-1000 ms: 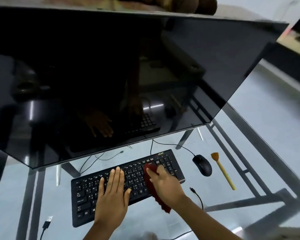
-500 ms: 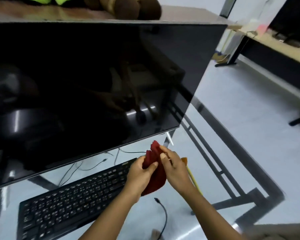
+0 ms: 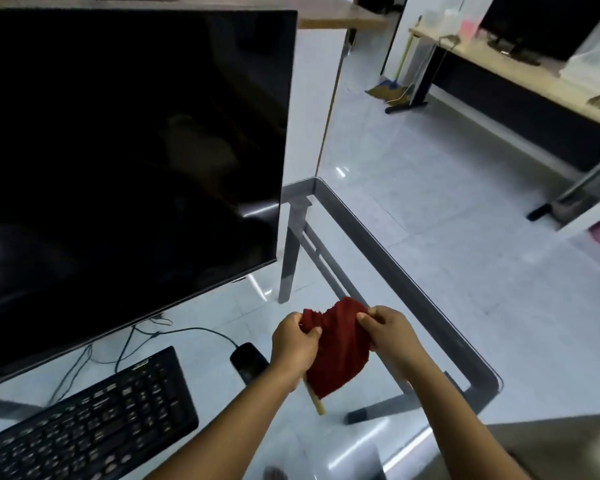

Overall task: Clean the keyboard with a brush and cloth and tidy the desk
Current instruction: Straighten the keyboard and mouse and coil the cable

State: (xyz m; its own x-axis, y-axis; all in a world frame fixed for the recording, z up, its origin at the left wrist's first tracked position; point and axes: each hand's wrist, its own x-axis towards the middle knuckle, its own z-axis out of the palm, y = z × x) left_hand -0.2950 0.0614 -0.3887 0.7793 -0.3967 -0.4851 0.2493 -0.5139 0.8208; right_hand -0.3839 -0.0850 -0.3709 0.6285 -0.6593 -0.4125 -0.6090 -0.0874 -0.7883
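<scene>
Now left hand (image 3: 293,339) and right hand (image 3: 390,332) fingers pinch red cloth (image 3: 336,351) above glass desk (image 3: 430,306).

Big dark monitor (image 3: 129,161) fills the left, a black mouse (image 3: 248,362) sits at its cable end beside it, and what may be a broom (image 3: 390,88) leans far back.

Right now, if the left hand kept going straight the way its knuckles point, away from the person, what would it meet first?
The left hand already grips the red cloth, so that comes first. Past it, probably only the glass desk's grey frame, though depth is hard to judge from this view.
</scene>
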